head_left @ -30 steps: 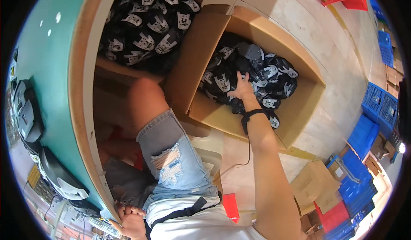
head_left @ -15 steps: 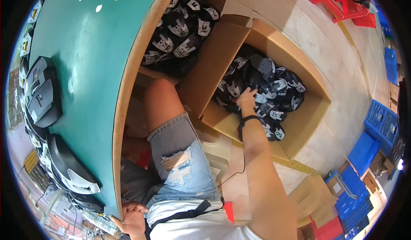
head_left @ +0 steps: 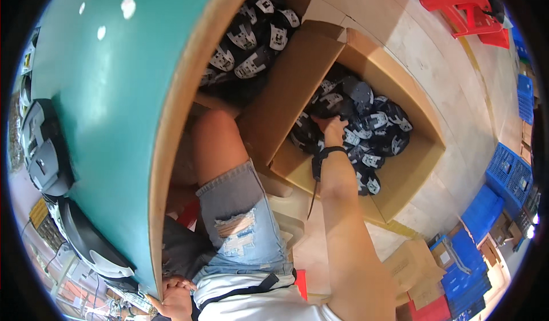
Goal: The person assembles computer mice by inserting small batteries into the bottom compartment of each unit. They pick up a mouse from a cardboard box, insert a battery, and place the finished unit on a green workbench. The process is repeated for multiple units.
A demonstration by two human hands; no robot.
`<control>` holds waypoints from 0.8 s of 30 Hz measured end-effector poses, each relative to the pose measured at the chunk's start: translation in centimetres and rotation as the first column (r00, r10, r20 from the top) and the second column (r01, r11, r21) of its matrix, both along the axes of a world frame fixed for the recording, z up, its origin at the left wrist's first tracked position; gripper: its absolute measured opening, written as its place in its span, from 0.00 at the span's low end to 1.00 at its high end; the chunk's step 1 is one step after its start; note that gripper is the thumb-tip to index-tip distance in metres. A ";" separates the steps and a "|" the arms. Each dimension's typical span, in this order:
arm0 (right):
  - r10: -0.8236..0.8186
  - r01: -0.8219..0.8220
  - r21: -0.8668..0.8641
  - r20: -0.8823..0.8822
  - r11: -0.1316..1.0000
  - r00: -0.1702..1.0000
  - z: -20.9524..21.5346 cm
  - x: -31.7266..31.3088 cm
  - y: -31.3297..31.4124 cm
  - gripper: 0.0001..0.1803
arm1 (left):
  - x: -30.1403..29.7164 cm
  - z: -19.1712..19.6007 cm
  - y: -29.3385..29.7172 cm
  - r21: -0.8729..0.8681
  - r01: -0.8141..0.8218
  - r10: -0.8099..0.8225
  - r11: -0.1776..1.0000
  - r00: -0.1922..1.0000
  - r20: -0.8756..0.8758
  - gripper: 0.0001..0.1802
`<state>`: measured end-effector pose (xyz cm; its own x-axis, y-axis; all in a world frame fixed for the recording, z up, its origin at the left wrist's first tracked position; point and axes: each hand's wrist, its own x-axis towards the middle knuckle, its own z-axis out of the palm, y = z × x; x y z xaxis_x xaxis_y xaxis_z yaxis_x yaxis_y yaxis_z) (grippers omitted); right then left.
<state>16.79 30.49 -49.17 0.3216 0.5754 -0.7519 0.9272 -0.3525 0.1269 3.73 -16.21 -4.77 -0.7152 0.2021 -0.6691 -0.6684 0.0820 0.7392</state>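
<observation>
right hand (head_left: pixel 333 131) is down in the open cardboard box (head_left: pixel 400 175) on the floor, fingers curled on one of the black parts (head_left: pixel 366 127) at the top of the heap, so we call it a grip on a part, though our fingertips are buried and we cannot see how firm it is. left hand (head_left: pixel 174 298) is at the bottom edge, fingers wrapped over the wooden rim of the teal table (head_left: pixel 108 92), holding the edge, nothing else in it.

what could go wrong, as we judge it: the parts lie loose and tangled, so lifting one may drag a neighbour up and drop it on the tiled floor (head_left: pixel 434 80). the reach is long and sideways past the box wall, so the wrist or the dark wrist strap (head_left: pixel 329 150) with its hanging cord could catch on the cardboard flap. we are leaning, with only the table rim for balance.

the parts: small, black, rounded shells with white or grey inserts, glossy, piled every way up, filling the far half of the box; the near half shows bare cardboard. a second box (head_left: pixel 257 40) just beside it, partly under the table, holds more of the same. blue crates (head_left: pixel 503 183) and red stools (head_left: pixel 457 0) sit well apart.
</observation>
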 end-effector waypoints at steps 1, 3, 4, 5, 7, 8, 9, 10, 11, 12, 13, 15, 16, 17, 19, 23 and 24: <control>-0.048 0.048 -0.012 0.028 0.999 0.998 0.2 -0.8 0.1 0.64 | 0.1 0.0 0.3 -0.006 -0.083 0.083 0.997 0.996 0.012 0.47; -0.111 0.112 -0.019 0.074 0.993 0.991 0.3 -1.8 0.6 0.62 | 0.2 -0.1 0.6 -0.013 -0.127 0.127 0.992 0.992 0.007 0.46; -0.103 0.103 0.001 0.082 0.995 0.991 0.6 -1.9 0.4 0.62 | 0.4 0.0 0.6 -0.018 -0.151 0.151 0.988 0.988 0.008 0.45; -0.096 0.095 0.021 0.090 0.995 0.991 0.9 -2.1 0.0 0.61 | 0.5 0.1 0.3 -0.027 -0.127 0.127 0.991 0.992 -0.007 0.45; 0.005 -0.007 0.030 0.072 1.000 0.997 1.1 -1.0 -0.3 0.61 | 0.7 0.0 -0.2 -0.036 -0.083 0.082 0.996 0.996 -0.028 0.44; 0.051 -0.053 0.029 0.054 0.998 0.997 1.0 0.2 -0.3 0.61 | 0.7 0.1 0.2 -0.030 -0.077 0.076 0.997 0.997 -0.031 0.44; 0.097 -0.098 0.030 0.037 0.995 0.995 0.9 1.4 -0.4 0.61 | 0.6 0.1 0.5 -0.022 -0.070 0.069 0.997 0.997 -0.034 0.43; 0.053 -0.051 0.071 -0.023 0.996 0.998 1.5 2.3 -0.6 0.60 | 0.4 0.0 1.0 -0.011 -0.062 0.061 0.998 0.998 -0.033 0.43; 0.091 -0.079 0.136 -0.079 0.987 0.993 1.6 3.1 -1.0 0.58 | 0.2 0.1 1.0 0.005 -0.060 0.060 0.998 0.998 -0.034 0.42; 0.134 -0.107 0.204 -0.126 0.973 0.983 1.1 4.5 -1.4 0.57 | 0.1 0.3 1.0 0.024 -0.060 0.060 0.998 0.998 -0.029 0.42; 0.179 -0.126 0.277 -0.175 0.953 0.968 0.9 5.4 -1.6 0.55 | -0.2 0.2 1.2 0.048 -0.057 0.058 0.997 0.998 -0.031 0.41; 0.147 -0.015 0.374 -0.326 0.927 0.934 1.8 7.2 -2.6 0.49 | -0.3 0.3 1.6 0.056 -0.038 0.039 0.998 0.999 -0.030 0.40; 0.093 0.074 0.369 -0.414 0.926 0.906 2.8 7.5 -3.0 0.48 | -0.3 0.2 1.8 0.072 -0.020 0.023 0.997 0.999 -0.042 0.40; 0.042 0.161 0.357 -0.500 0.920 0.865 3.8 7.9 -3.2 0.47 | -0.3 0.0 2.0 0.091 -0.002 0.007 0.996 0.998 -0.056 0.40; 0.003 0.245 0.366 -0.562 0.898 0.827 5.8 9.3 -4.1 0.44 | -0.1 -0.1 2.0 0.164 -0.033 0.042 0.986 0.998 -0.054 0.40; -0.197 0.502 0.095 -0.844 0.860 0.498 11.0 10.9 -5.7 0.38 | -1.2 -0.7 1.7 0.263 -0.003 0.015 0.965 0.999 -0.043 0.42; -0.154 0.481 0.084 -0.887 0.873 0.435 14.4 10.3 -5.9 0.36 | -1.0 -0.6 1.6 0.280 0.003 0.008 0.960 0.999 -0.037 0.44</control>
